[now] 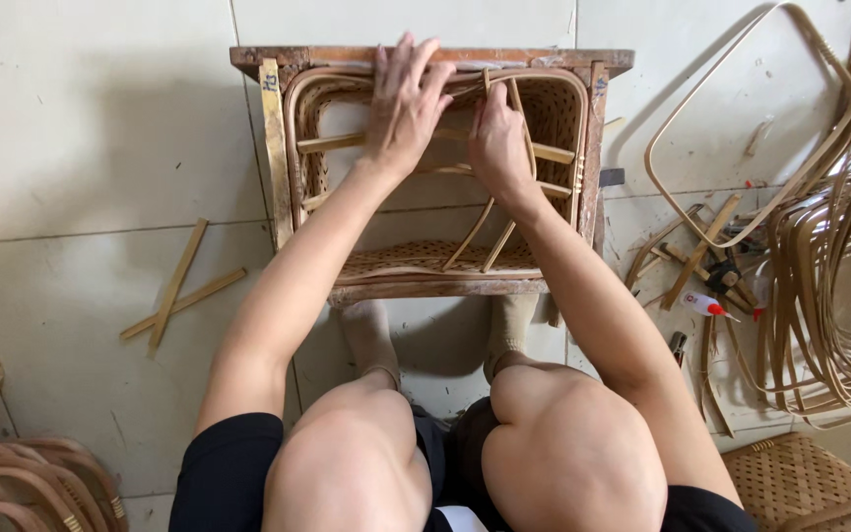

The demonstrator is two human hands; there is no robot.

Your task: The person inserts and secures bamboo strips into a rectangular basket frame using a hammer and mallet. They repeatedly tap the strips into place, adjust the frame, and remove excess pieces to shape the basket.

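Observation:
A rectangular wooden frame [275,148] stands on the tiled floor in front of my knees, with a woven rattan basket [558,113] set inside it. My left hand [406,103] lies flat with fingers spread on the basket's far rim and a bamboo crosspiece [327,142]. My right hand [497,138] is closed around thin bent bamboo strips [490,232] that run down toward the near side of the basket. My feet rest under the frame's near edge.
Two loose bamboo slats [177,291] lie crossed on the floor to the left. On the right are a bent rattan hoop [741,128], a pile of curved rattan strips [839,296], small tools and a glue bottle [706,305]. Woven pieces [795,478] sit at both lower corners.

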